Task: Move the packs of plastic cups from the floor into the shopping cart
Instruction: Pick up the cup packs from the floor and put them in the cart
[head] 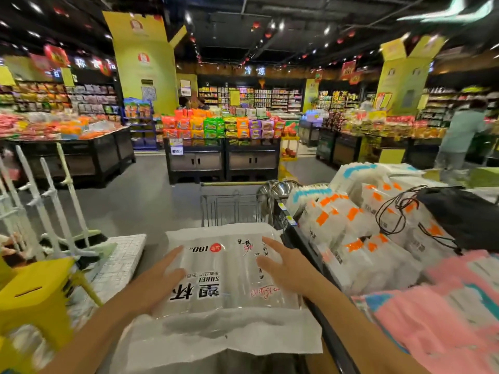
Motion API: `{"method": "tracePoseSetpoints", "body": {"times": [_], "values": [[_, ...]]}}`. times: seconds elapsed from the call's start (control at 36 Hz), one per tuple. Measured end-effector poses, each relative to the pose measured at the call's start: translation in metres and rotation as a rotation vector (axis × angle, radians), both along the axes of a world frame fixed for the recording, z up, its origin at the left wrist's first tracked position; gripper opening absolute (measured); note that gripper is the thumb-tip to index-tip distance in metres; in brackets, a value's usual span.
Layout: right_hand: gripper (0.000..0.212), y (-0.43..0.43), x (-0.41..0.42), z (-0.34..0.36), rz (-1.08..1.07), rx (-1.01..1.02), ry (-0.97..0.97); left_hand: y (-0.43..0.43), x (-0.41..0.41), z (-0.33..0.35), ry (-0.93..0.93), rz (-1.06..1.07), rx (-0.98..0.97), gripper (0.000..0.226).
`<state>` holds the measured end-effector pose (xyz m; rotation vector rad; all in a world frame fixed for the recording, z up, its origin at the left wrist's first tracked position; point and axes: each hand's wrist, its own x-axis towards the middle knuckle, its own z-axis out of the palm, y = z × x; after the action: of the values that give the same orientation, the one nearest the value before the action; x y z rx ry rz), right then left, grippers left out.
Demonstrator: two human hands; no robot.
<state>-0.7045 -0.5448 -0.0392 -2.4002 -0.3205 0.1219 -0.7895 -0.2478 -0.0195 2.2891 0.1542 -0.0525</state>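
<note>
Head view, lower centre: both hands, left [159, 279] and right [286, 268], rest spread flat on the pack of cups [226, 279] over the cart [235, 209], gripping nothing; the slick wrap could slide off.

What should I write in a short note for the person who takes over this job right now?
Left hand: open, fingers spread, flat against the left side of the pack of plastic cups.
Right hand: open, resting on the pack's top right, not closed around it.
The pack lies flat on top of the shopping cart, whose wire front shows beyond it.
Done: this pack seems to be off the floor and at the cart.
Left: settle it inside, then check the floor for more packs; none can be seen in this view. The white packs on the display shelf at the right are store stock.
</note>
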Motion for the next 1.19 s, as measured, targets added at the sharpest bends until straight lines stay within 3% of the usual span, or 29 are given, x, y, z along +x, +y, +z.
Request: {"method": "tracePoseSetpoints", "body": {"times": [0.39,0.5,0.61,0.83,0.94,1.19], "values": [[0.073,0.008,0.164,-0.023,-0.032,0.023,-0.010,0.018,0.177,-0.019,0.036,-0.020,-0.089,0.054],[0.085,0.003,0.224,-0.028,-0.032,0.044,0.022,0.009,0.232,-0.022,0.025,-0.050,-0.043,0.056],[0.070,-0.003,0.289,-0.037,0.003,0.031,0.028,0.004,0.289,-0.026,0.052,-0.023,-0.059,0.056],[0.067,0.001,0.404,-0.048,0.010,0.033,0.031,0.003,0.397,-0.043,0.063,0.001,-0.112,0.058],[0.068,0.010,0.458,-0.077,0.033,0.037,0.037,0.006,0.445,-0.065,0.076,0.012,-0.171,0.059],[0.069,0.041,0.564,-0.194,-0.026,0.064,0.220,0.034,0.563,-0.174,0.204,0.024,-0.093,0.062]]}}
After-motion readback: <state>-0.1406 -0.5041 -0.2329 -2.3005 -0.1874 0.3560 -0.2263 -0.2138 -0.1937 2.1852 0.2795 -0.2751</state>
